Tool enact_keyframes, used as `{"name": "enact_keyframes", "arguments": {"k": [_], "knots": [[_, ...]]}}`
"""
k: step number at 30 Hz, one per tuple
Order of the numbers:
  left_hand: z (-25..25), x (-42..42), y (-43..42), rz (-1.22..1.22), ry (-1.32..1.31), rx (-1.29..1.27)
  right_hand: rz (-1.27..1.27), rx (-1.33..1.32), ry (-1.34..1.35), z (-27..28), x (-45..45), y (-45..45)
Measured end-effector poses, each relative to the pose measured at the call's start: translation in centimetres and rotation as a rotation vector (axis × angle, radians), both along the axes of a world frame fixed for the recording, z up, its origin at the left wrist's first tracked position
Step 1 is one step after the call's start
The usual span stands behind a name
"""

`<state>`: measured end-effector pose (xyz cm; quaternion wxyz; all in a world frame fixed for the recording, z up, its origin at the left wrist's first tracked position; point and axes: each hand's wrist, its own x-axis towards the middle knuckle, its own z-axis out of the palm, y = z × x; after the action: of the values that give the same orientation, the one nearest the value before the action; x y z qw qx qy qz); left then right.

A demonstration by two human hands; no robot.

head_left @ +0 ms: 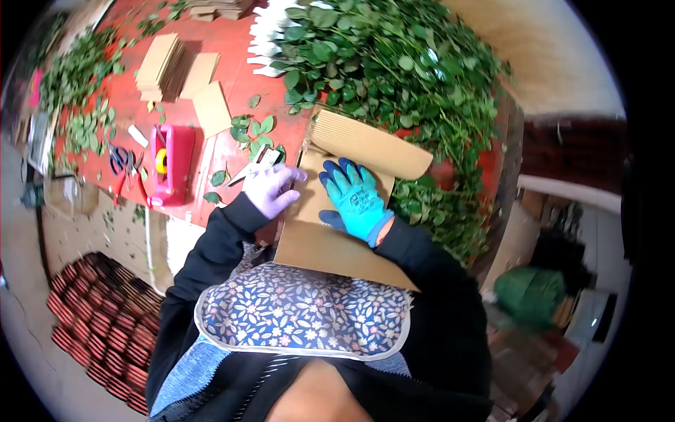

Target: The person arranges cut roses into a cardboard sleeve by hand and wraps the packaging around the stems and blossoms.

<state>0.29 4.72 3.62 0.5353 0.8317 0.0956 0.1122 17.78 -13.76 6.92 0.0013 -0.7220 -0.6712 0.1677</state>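
A creased corrugated cardboard sheet (309, 211) lies in front of me, its far flap (369, 144) curling up and its near flap (337, 246) reaching toward my apron. My right hand (357, 202), in a teal glove with dark blue fingertips, rests flat on the sheet's middle, fingers spread. At the sheet's left edge is my left hand (271, 190), in a thin lavender glove, its fingers bent but apart, with nothing visible in them. Just beyond that hand lies a white-and-grey tool (261, 162), partly hidden, its kind unclear.
Leafy green stems (394, 63) are heaped at the far right of the red table (239, 67), beside white pieces (267, 35). Leftward are a pink tape dispenser (174, 169), red-handled pruners (131, 181), dark blue-handled scissors (121, 159) and stacked cardboard pieces (160, 67).
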Motion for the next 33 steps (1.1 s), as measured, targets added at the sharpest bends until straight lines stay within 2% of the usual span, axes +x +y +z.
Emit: {"name": "enact_keyframes", "arguments": {"k": [2,5,6,12,14,16,17,19,20,22,24,25,26,28,30,31,33], "knots": [[2.4,2.2,-0.5,-0.046,0.197,0.125,-0.039,0.017,0.036,0.0,0.0,0.2],[-0.2,3.9,-2.6,-0.067,0.169,0.249,0.016,-0.045,-0.012,-0.7,0.2,0.1],[-0.7,4.2,-3.1,-0.082,0.241,0.243,-0.013,-0.042,-0.018,-0.9,0.1,-0.1],[-1.1,4.5,-3.2,-0.101,0.253,0.408,0.039,0.076,-0.062,-0.4,0.5,-0.2],[-1.9,5.1,-2.3,-0.138,0.274,0.392,-0.030,0.198,0.084,-1.2,1.3,0.2],[-2.4,5.3,-1.8,-0.168,0.292,0.371,-0.146,-0.065,0.543,4.5,1.7,0.9],[-3.0,5.2,-1.8,-0.153,0.319,0.399,-0.149,-0.068,0.547,5.5,1.7,0.8],[-3.2,5.1,-1.0,-0.181,0.283,0.378,-0.158,-0.601,1.004,7.2,1.4,0.7],[-3.5,5.1,-0.8,-0.186,0.297,0.344,-0.109,-0.554,0.921,8.6,1.3,0.5],[-2.4,5.7,-0.5,-0.183,0.462,0.257,0.005,-0.100,0.595,3.9,-0.5,-1.7],[-2.6,5.7,0.0,-0.185,0.342,0.396,0.062,0.002,0.349,2.1,-1.4,-1.5],[-3.1,5.8,0.3,-0.196,0.358,0.377,0.025,-0.125,0.278,2.5,-2.0,-1.0],[-3.3,6.1,0.4,-0.197,0.391,0.353,0.018,-0.101,0.140,2.8,-2.6,-1.0],[-1.9,6.4,0.4,-0.220,0.437,0.438,-0.024,0.029,0.068,2.0,-3.7,-1.6],[-1.8,5.6,0.1,-0.198,0.400,0.458,0.014,0.024,0.034,2.1,-4.1,-1.7],[1.5,5.9,-0.3,-0.217,0.497,0.499,0.020,0.060,0.058,2.5,-4.2,-1.9],[1.6,5.4,-0.7,-0.219,0.491,0.554,-0.017,0.077,0.240,3.4,-4.1,-2.6]]}}
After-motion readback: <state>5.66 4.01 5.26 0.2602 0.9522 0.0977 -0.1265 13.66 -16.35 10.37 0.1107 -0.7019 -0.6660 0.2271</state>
